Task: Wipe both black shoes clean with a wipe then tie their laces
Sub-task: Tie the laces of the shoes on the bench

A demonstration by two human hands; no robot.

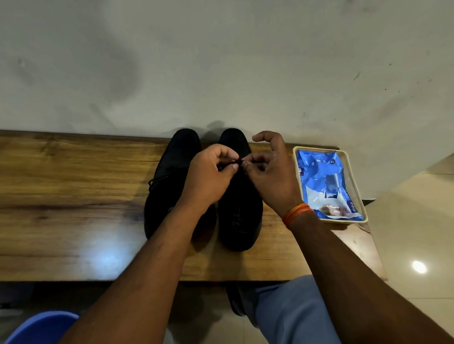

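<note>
Two black shoes stand side by side on the wooden table, toes toward the wall. Over the right shoe (240, 213) my left hand (208, 174) and my right hand (271, 169) meet, each pinching a strand of its black lace (238, 161) between thumb and fingers. The lace runs taut between the two hands. The left shoe (168, 183) has a lace loop lying out to its left side. My left forearm hides part of that shoe's heel.
A cream tray (355, 174) at the table's right end holds a blue pack of wipes (325, 184). The wooden table (62, 197) stands against a pale wall. A blue chair (29, 340) is at the lower left. My trouser leg (290, 319) shows below the table edge.
</note>
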